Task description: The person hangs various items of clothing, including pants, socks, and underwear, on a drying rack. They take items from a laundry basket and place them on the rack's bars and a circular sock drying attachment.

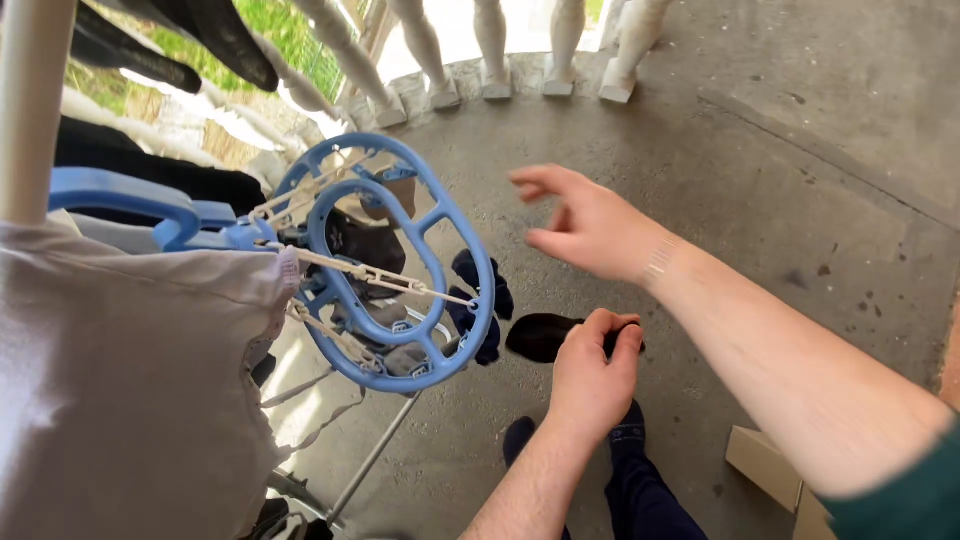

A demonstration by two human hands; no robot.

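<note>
Left hand [590, 375] grip closed on one black sock [540, 336]. Right hand [590, 225] just above it, grip wide, empty. One blue peg hanger [395, 260] left of both, two dark socks [480, 305] clipped.

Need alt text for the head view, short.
A left hand pinches a black sock while the open right hand reaches toward a blue oval peg hanger hung with dark socks, above a concrete floor. Pale cloth drapes at left.

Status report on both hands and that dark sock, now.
Left hand pinching dark sock. Right hand open, empty, reaching toward blue round peg hanger. Navy socks already clipped there; nothing blocking.
</note>
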